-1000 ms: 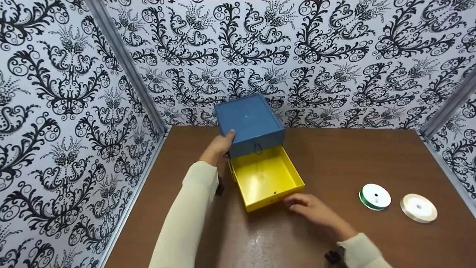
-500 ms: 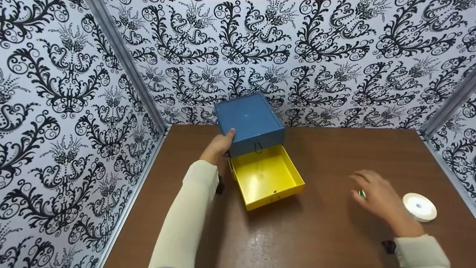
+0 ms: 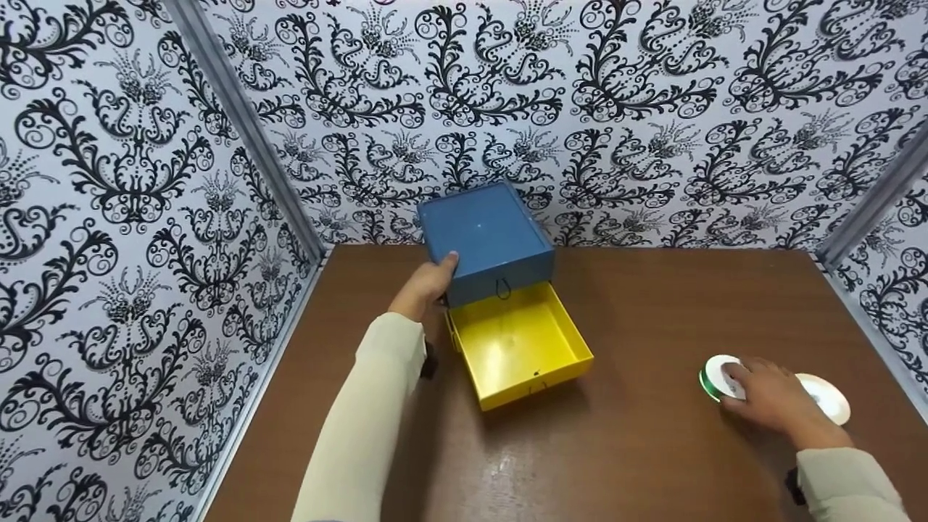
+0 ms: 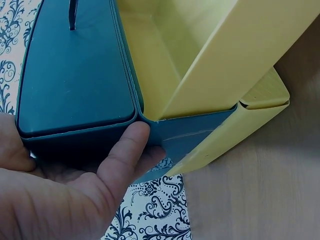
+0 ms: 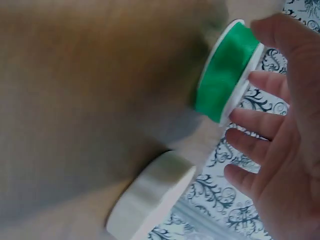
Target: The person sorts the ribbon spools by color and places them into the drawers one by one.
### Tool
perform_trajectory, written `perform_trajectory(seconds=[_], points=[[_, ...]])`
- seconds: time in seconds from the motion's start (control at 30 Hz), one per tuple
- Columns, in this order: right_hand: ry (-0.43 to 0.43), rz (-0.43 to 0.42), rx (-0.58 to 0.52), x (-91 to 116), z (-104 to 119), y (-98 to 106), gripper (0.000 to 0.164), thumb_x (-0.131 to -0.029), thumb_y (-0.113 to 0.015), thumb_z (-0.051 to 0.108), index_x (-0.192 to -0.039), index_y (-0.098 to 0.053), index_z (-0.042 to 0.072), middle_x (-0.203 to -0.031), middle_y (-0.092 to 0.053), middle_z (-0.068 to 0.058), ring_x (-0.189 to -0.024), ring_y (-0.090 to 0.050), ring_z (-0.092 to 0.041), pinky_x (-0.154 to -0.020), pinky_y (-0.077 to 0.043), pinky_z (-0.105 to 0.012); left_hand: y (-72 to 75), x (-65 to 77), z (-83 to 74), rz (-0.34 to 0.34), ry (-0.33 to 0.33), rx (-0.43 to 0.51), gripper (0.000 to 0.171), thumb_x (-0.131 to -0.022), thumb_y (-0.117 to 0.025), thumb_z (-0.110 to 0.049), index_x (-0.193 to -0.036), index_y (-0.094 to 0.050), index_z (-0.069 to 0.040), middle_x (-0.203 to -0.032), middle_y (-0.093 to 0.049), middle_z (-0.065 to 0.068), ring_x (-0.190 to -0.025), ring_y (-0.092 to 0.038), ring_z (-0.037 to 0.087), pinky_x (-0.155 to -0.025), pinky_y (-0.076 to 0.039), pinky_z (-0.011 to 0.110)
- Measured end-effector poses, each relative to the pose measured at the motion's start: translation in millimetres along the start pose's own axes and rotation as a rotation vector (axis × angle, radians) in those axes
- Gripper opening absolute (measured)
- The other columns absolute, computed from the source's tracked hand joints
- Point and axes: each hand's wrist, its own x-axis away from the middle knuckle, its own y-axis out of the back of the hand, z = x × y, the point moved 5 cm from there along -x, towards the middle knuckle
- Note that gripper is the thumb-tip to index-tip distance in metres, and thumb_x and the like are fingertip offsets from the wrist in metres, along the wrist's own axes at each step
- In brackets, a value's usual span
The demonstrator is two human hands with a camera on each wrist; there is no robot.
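Observation:
A small blue drawer unit [image 3: 482, 232] stands near the back wall, a dark loop on its upper front. Below that, a yellow drawer [image 3: 518, 348] is pulled out, with nothing inside it. My left hand [image 3: 426, 284] grips the unit's left side, thumb over the top edge. In the left wrist view its fingers [image 4: 125, 155] press against the blue side. At the right, my right hand [image 3: 779, 399] reaches over a spool of green ribbon [image 3: 710, 384]. The right wrist view shows the thumb at the green ribbon spool [image 5: 225, 75] and extended fingers [image 5: 257, 122] by its white face.
A spool of cream ribbon [image 5: 150, 197] lies beside the green one, partly behind my right hand in the head view. The brown tabletop [image 3: 638, 304] runs back to a patterned wall [image 3: 616, 123], with another patterned wall on the left.
My right hand has left the front of the yellow drawer and moved right to the green ribbon spool. The left hand keeps its grip on the drawer unit.

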Motion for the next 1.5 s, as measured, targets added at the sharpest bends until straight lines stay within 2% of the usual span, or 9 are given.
perform_trajectory(seconds=[0.17,0.27,0.43,0.5,0.77,0.93,1.1,1.27,1.5], points=[[-0.012,-0.044,-0.066,-2,-2,0,0.051,-0.079,-0.079,0.025,-0.117,-0.061,-0.003,-0.115,-0.058,-0.034,-0.107,-0.053,-0.055,-0.087,-0.044,-0.067,-0.6,1.2,-2.2,-0.015,-0.001,-0.004,0.074,-0.105,-0.039,-0.05,-0.153,-0.026,0.005,-0.15,-0.036,0.021,-0.127,-0.049,0.034,-0.1,-0.048,0.045],[-0.03,-0.03,-0.085,-3,-2,0,0.05,-0.079,-0.08,0.025,-0.116,-0.061,-0.003,-0.114,-0.057,-0.035,-0.107,-0.052,-0.056,-0.085,-0.043,-0.068,-1.3,1.6,-2.6,-0.022,-0.002,-0.003,0.073,-0.105,-0.04,-0.049,-0.151,-0.029,0.006,-0.149,-0.039,0.021,-0.125,-0.051,0.033,-0.099,-0.048,0.045],[-0.034,-0.045,-0.052,-5,4,4,0.054,-0.076,-0.082,0.03,-0.115,-0.062,-0.002,-0.11,-0.057,-0.033,-0.105,-0.051,-0.056,-0.087,-0.039,-0.072,-0.7,0.7,-1.3,-0.035,0.001,-0.012,0.073,-0.104,-0.041,-0.049,-0.151,-0.03,0.006,-0.15,-0.039,0.019,-0.127,-0.049,0.031,-0.103,-0.046,0.043],[-0.019,-0.078,-0.023,-6,10,8,0.054,-0.075,-0.082,0.031,-0.114,-0.063,-0.001,-0.109,-0.057,-0.031,-0.105,-0.051,-0.055,-0.089,-0.037,-0.073,-1.4,0.1,-0.4,-0.033,0.0,-0.001,0.073,-0.104,-0.041,-0.049,-0.151,-0.029,0.006,-0.149,-0.039,0.02,-0.126,-0.049,0.032,-0.102,-0.046,0.043],[0.18,-0.312,0.064,-22,54,50,0.057,-0.062,-0.088,0.03,-0.106,-0.063,0.004,-0.108,-0.057,-0.026,-0.107,-0.05,-0.05,-0.092,-0.034,-0.072,-1.3,0.8,0.1,-0.027,-0.009,0.025,0.072,-0.104,-0.042,-0.048,-0.149,-0.032,0.007,-0.143,-0.044,0.022,-0.12,-0.054,0.033,-0.098,-0.049,0.045],[0.315,-0.383,0.117,-34,87,83,0.059,-0.061,-0.083,0.034,-0.108,-0.061,0.006,-0.112,-0.057,-0.023,-0.109,-0.049,-0.047,-0.095,-0.033,-0.07,-2.6,1.4,0.2,-0.017,-0.013,0.054,0.072,-0.104,-0.043,-0.047,-0.149,-0.029,0.008,-0.143,-0.043,0.022,-0.119,-0.055,0.034,-0.097,-0.05,0.045],[0.414,-0.386,0.149,-46,120,111,0.068,-0.061,-0.082,0.036,-0.119,-0.062,0.006,-0.115,-0.057,-0.022,-0.109,-0.05,-0.044,-0.098,-0.033,-0.068,-1.9,2.7,0.3,-0.001,0.003,0.066,0.072,-0.104,-0.042,-0.049,-0.152,-0.026,0.004,-0.141,-0.045,0.022,-0.119,-0.055,0.034,-0.097,-0.05,0.048],[0.447,-0.314,0.189,-57,143,129,0.077,-0.068,-0.081,0.039,-0.135,-0.059,0.008,-0.12,-0.055,-0.025,-0.109,-0.049,-0.045,-0.102,-0.033,-0.064,-2.0,2.9,0.3,-0.004,0.009,0.05,0.073,-0.105,-0.041,-0.049,-0.153,-0.025,0.003,-0.143,-0.043,0.022,-0.119,-0.055,0.035,-0.098,-0.049,0.049],[0.489,-0.274,0.245,-75,170,138,0.073,-0.072,-0.078,0.04,-0.133,-0.059,0.007,-0.119,-0.052,-0.022,-0.108,-0.049,-0.043,-0.098,-0.039,-0.06,-1.6,3.6,0.2,-0.012,0.001,0.044,0.073,-0.105,-0.041,-0.048,-0.153,-0.025,0.004,-0.143,-0.043,0.022,-0.119,-0.055,0.035,-0.097,-0.05,0.049]])
